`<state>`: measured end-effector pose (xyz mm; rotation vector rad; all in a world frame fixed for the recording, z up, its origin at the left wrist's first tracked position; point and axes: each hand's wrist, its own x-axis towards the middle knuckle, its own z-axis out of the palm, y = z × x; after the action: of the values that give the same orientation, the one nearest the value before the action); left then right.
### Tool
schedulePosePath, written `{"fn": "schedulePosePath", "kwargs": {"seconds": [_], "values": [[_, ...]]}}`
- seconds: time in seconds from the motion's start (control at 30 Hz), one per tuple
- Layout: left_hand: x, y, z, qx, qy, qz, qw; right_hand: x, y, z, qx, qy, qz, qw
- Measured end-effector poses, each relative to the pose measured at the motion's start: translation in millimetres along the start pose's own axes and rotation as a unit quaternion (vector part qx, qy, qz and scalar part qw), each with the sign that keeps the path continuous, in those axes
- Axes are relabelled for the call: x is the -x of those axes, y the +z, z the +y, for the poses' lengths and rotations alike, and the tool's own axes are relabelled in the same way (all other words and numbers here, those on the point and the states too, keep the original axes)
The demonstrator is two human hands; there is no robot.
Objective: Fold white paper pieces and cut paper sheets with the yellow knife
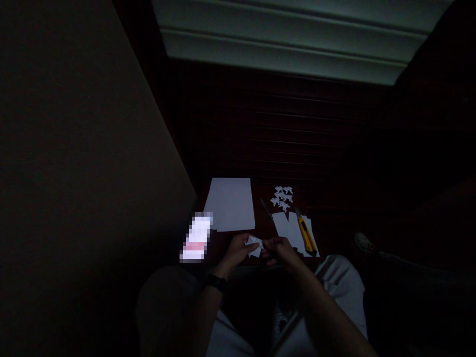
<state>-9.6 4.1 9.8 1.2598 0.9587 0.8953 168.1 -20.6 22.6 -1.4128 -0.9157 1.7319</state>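
In dim light my left hand (pixel 235 250) and my right hand (pixel 282 249) meet over the near edge of a small dark table (pixel 262 225). Both pinch a small folded white paper piece (pixel 255 246) held between them. A dark watch band sits on my left wrist. Just beyond my hands lies a stack of white paper sheets (pixel 231 203). To the right, a yellow utility knife (pixel 305 233) rests on another white sheet (pixel 288 229).
A pile of several small folded paper pieces (pixel 281 196) sits at the table's far right. A lit phone screen (pixel 197 237) glows left of my hands. A thin dark pen-like tool (pixel 266 208) lies between the sheets. Dark slatted wall behind; plain wall at left.
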Motion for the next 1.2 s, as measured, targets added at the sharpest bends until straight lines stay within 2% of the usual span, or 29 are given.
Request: {"fn": "schedulePosePath", "kwargs": {"seconds": [0.2, 0.5, 0.8, 0.93, 1.1, 1.2], "values": [[-1, -1.5, -3, -0.020, -0.001, 0.003, 1.000, -4, 1, 4, 0.069, 0.004, 0.008, 0.998], [-3, -0.9, -10, -0.041, 0.006, 0.018, 0.999, -4, 2, 6, 0.151, -0.095, -0.016, 0.984], [0, 3.5, -3, -0.018, 0.005, 0.023, 1.000, -1, 3, 6, 0.167, -0.101, 0.001, 0.981], [-1, 3.8, 0, -0.036, 0.021, 0.043, 0.998, -1, 10, 5, 0.185, -0.113, 0.055, 0.975], [-2, 1.4, 1, -0.025, 0.025, 0.058, 0.998, -8, 23, 10, 0.273, -0.197, 0.145, 0.931], [-1, -0.2, 1, -0.018, 0.017, 0.054, 0.998, -11, 28, 13, 0.256, -0.199, 0.180, 0.929]]}}
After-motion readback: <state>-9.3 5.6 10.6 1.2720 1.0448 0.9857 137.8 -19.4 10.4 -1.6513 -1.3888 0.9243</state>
